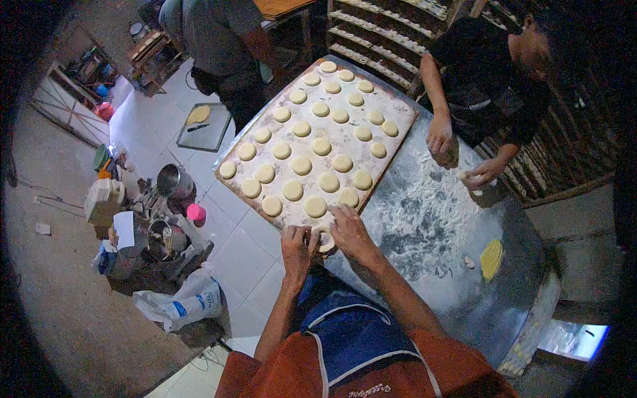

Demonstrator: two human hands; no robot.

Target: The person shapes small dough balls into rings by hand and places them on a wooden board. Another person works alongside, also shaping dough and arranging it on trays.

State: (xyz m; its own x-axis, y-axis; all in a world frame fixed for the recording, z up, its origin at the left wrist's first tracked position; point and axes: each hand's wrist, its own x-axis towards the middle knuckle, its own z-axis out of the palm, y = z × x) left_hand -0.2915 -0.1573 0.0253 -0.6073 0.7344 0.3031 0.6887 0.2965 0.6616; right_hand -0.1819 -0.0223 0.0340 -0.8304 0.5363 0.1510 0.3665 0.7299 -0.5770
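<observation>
At the near corner of a floured wooden board (303, 211), a ring of pale dough (325, 240) with a hole in its middle lies between my hands. My left hand (296, 250) is closed, its fingertips holding the ring's left side. My right hand (352, 232) is open on the ring's other side, fingers stretched toward a round dough disc (316, 206); its thumb is hard to make out. Several more flat dough discs (302, 165) without holes are spread over the board.
The board rests on a floured metal table (438, 265), where a flat yellow dough piece (492, 259) lies. Across it a person in black (488, 79) handles dough. Another person (222, 53) stands at the far left. Filled racks (378, 40) stand behind; pots (174, 181) and a sack (189, 302) are left.
</observation>
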